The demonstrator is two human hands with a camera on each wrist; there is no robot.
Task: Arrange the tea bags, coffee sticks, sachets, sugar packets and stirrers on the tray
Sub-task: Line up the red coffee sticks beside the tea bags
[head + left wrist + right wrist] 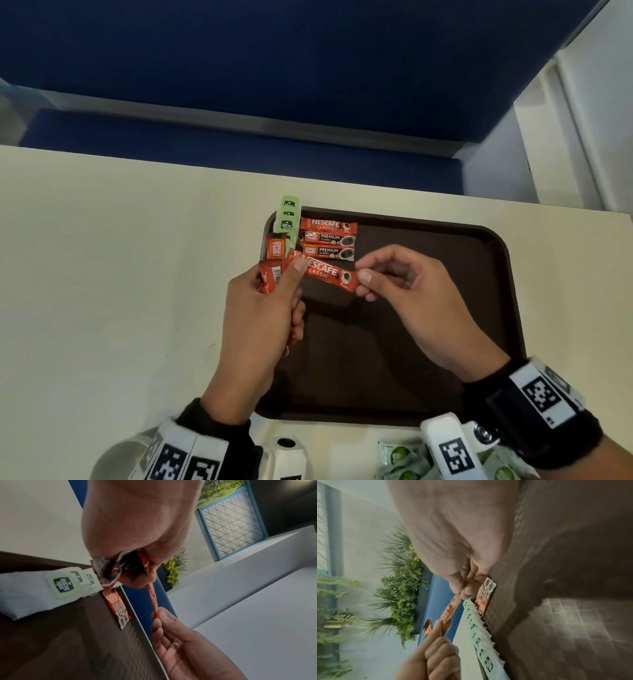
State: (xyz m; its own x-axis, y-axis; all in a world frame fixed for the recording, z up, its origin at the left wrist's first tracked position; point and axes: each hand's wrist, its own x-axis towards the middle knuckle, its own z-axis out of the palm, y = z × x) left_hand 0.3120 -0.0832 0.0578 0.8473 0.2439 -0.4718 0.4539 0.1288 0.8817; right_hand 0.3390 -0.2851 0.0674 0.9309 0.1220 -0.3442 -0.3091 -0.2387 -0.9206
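My right hand [404, 274] pinched stick [330, 274] by right end; left hand [267, 301], gripping bundle [270, 274], thumbed left end. Stick lay nearly parallel to row [329, 240], just before it, above tray [479, 240].

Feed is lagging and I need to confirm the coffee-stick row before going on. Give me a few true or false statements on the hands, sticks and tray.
1. The right hand pinches one end of a Nescafe Classic stick. True.
2. Three coffee sticks lie in a row on the brown tray. True.
3. The left hand is empty. False: it grips a bunch of red sticks and the other end of the Nescafe stick.
4. The tea bags lie at the tray's right edge. False: they lie at its far left corner.
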